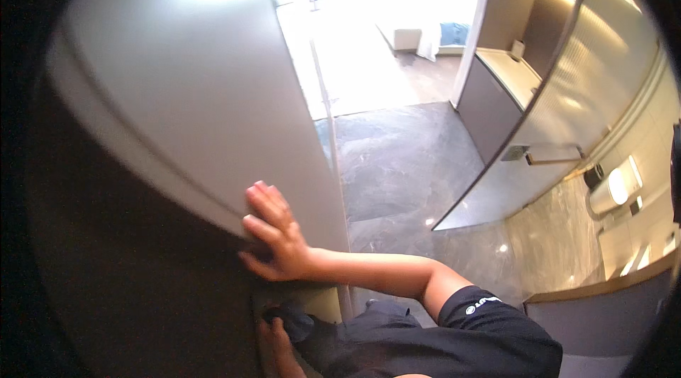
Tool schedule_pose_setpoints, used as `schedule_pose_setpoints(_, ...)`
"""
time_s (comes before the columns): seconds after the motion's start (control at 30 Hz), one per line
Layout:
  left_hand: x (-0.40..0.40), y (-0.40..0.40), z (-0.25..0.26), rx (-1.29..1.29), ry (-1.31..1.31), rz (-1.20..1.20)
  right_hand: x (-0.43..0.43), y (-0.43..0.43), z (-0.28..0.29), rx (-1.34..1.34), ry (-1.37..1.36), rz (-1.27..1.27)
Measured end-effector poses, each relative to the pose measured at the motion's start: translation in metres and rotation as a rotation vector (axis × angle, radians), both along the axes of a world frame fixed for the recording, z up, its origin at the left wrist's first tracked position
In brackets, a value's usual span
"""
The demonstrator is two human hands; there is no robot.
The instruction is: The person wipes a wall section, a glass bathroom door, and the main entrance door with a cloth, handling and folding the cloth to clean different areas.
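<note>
My right hand (279, 239) is laid against the edge area of a tall pale grey panel (213, 112), its fingers spread and nothing held in it. The forearm crosses in front of me from the right, out of a black short sleeve with white printing. Lower down, in shadow, is my left hand (275, 327), next to a dark rounded object (298, 323) that is too dim to name. Whether that hand grips it, I cannot tell. Left of both hands, a dark surface (133, 261) fills the view below the panel.
Ahead lies a grey marble-look floor (404, 165). To the right, a ribbed glass door (558, 112) with a metal bar handle (556, 157) stands ajar before a toilet (612, 191). A lit cabinet counter (503, 72) and a bed (409, 10) are beyond.
</note>
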State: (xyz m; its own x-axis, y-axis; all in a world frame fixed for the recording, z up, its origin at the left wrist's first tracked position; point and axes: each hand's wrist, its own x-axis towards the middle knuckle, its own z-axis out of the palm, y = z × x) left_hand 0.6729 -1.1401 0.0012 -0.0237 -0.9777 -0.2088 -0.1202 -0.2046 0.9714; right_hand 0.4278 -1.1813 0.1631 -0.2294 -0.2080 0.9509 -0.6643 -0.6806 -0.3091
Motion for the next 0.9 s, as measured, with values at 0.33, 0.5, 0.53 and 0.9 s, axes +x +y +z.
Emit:
schedule_pose_setpoints(0.33, -0.159, 0.064, -0.023, -0.285, -0.011, -0.899, 0.005, -0.001, -0.017, -0.021, 0.003, 0.063)
schedule_pose_setpoints(0.5, -0.214, 0.106, -0.046, 0.176, 0.326, -1.164, -0.004, 0.002, -0.011, 0.005, 0.066, 0.034)
schedule_pose_setpoints(0.53, -0.229, 0.113, -0.049, 0.08, 0.274, -1.213, -0.005, 0.013, -0.009, 0.109, 0.099, 0.039)
schedule_pose_setpoints(0.9, -0.331, 0.176, -0.049, -0.292, -0.079, -1.525, -0.165, 0.368, -0.211, 1.123, -0.562, -0.112)
